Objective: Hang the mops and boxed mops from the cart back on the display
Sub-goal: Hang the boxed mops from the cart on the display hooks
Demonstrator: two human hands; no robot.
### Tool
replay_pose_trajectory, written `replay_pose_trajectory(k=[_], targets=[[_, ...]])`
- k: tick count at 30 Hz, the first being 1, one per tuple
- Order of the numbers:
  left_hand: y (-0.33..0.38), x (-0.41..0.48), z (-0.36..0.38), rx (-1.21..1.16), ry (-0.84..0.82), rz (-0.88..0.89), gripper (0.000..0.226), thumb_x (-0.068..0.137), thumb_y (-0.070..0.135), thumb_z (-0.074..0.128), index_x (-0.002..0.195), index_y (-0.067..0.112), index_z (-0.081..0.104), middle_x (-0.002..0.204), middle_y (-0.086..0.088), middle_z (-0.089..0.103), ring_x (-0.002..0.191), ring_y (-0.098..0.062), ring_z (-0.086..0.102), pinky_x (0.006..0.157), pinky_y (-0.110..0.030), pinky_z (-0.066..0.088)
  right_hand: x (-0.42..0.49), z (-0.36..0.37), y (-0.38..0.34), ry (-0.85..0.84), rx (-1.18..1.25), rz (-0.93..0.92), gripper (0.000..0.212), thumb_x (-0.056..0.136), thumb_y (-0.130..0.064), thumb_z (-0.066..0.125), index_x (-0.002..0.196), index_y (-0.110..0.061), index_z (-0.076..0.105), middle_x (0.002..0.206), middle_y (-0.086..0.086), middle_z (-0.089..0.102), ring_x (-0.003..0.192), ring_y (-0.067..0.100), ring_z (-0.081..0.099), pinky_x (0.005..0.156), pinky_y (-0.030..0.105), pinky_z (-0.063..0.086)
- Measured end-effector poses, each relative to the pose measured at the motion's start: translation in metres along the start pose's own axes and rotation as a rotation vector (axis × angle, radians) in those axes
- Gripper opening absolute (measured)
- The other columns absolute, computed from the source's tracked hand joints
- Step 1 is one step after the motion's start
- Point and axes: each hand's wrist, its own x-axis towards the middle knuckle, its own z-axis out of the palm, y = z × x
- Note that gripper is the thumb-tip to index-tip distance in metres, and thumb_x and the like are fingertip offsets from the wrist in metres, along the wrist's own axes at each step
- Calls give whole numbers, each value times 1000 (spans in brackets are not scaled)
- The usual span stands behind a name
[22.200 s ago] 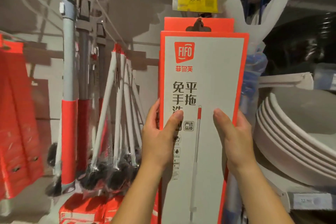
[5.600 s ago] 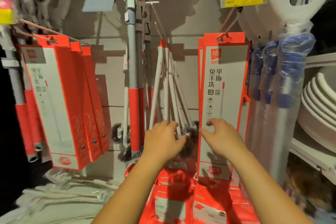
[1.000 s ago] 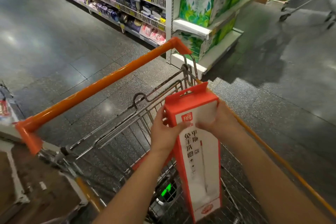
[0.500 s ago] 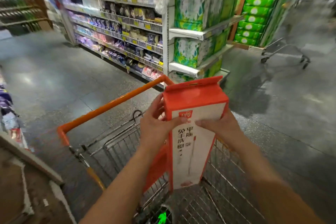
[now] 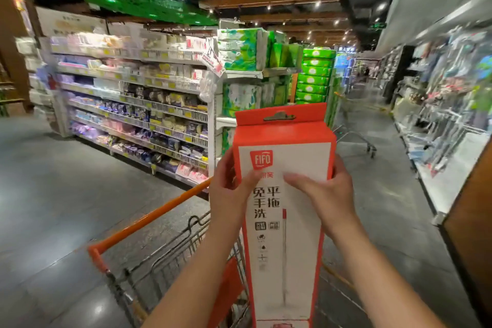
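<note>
Above the cart (image 5: pixel 149 224), near the middle of my view, I have the boxed mop (image 5: pixel 285 221) upright, its white face and red edges toward me. My left hand (image 5: pixel 230 192) wraps the box's left edge, thumb laid across the front just under the FIFO logo (image 5: pixel 261 159); the other fingers go round behind and I cannot see them. My right hand (image 5: pixel 326 194) clasps the right edge, its fingers spread over the white panel and smeared by motion blur, covering part of the printed lettering. At the top, the hang tab (image 5: pixel 279 116) with its slot stands clear of both hands. Low down, the box runs out of the bottom of the picture, so its foot is cut off.

Beneath the box, the cart's orange handle shows at the left, with wire mesh below it; the basket's contents are mostly hidden behind the box and my forearms. Far left, shelves (image 5: pixel 133 104) carry small packaged goods too blurred to read. Green tissue packs (image 5: pixel 315 74) are stacked beyond. A second cart (image 5: pixel 356 125) stands farther down the aisle, and the right-hand display (image 5: pixel 450 104) is a blur.
</note>
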Motion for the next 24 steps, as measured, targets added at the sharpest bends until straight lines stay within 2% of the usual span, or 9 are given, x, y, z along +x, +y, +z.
replay_pose_trajectory(k=[4,8,11,14,16,18,20,22,24], targets=[[7,-21,-9,30,-176,-91,58,63,35,77,118,24,58,105,-5,73,94,-24,71,75,-38,59,-33,4,-45,114,-14,-90,67,49,-14,93,108,-21,61,96,-4,72,87,8,69,74,27,56],[24,-44,-2,-25,-238,-69,36,79,13,74,112,20,60,99,-6,73,91,-26,71,68,-31,59,-71,-4,-79,202,-8,-144,57,59,-7,87,107,-23,61,95,-6,72,85,5,69,66,19,55],[46,-65,17,-66,-327,-29,36,77,14,75,111,20,64,99,0,74,87,-14,72,68,-23,57,-99,-25,-106,266,-15,-148,52,63,-17,85,106,-29,59,98,-6,73,90,11,71,73,29,58],[63,-88,42,-183,-415,-83,40,77,9,76,114,18,63,98,0,75,87,-15,72,67,-25,56,-130,-53,-131,318,-59,-164,58,57,-33,81,109,-32,55,104,-5,70,94,14,70,76,35,57],[74,-106,62,-236,-472,-107,49,69,19,80,115,17,63,96,1,76,89,-20,72,70,-30,57,-152,-74,-144,362,-92,-187,63,58,-35,83,113,-30,54,106,-5,70,95,13,70,74,32,57],[84,-127,82,-271,-524,-135,61,57,35,78,114,17,64,99,-2,75,93,-26,71,79,-41,57,-174,-95,-157,415,-150,-215,69,57,-39,89,116,-30,54,108,-5,69,96,12,69,72,28,57],[94,-151,103,-303,-563,-160,65,52,42,77,111,18,65,100,-3,75,95,-28,71,86,-48,55,-198,-118,-172,478,-201,-231,74,51,-45,83,117,-30,55,110,-6,69,99,11,68,76,30,56],[103,-178,125,-345,-613,-189,57,54,32,82,106,17,66,98,-4,75,93,-28,71,85,-47,55,-223,-141,-189,545,-276,-254,78,51,-49,80,122,-28,54,114,-6,68,104,12,66,83,36,55],[116,-211,146,-423,-692,-224,50,56,22,84,103,17,66,93,-3,76,87,-25,71,77,-40,57,-254,-167,-205,609,-350,-264,81,53,-51,80,126,-27,53,116,-8,67,106,11,65,88,40,55]])
